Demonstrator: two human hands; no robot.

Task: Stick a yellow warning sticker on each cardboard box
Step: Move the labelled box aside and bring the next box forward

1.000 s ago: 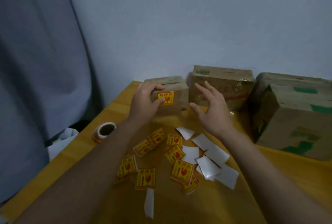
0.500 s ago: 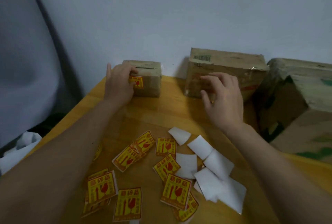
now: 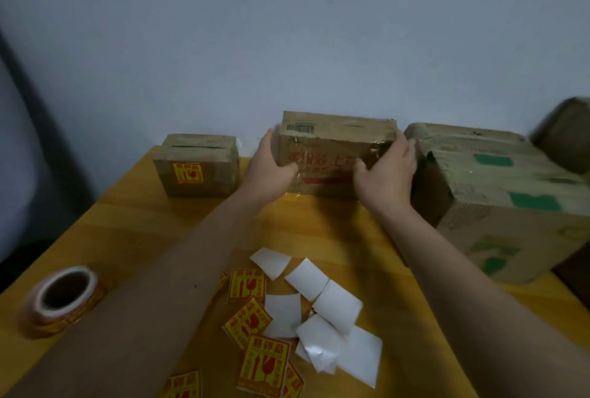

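While the small box [image 3: 197,165] at the back left of the tabletop [image 3: 134,231] already wears a yellow warning sticker [image 3: 188,173] on its front face, the middle box [image 3: 332,148] shows none that I can see, and neither does the large box [image 3: 498,199] to the right with green markings, so I judge the task roughly a third done, with at least two boxes left. Both hands grip the middle box against the wall: the left hand [image 3: 269,167] wraps its left end, thumb on the front; the right hand [image 3: 388,171] curls round its right end. This box is brown, worn cardboard with red print, shiny tape and a barcode label on top. Loose stickers [image 3: 265,362] and peeled white backings [image 3: 319,311] lie near the front edge, beside a tape roll [image 3: 64,298].
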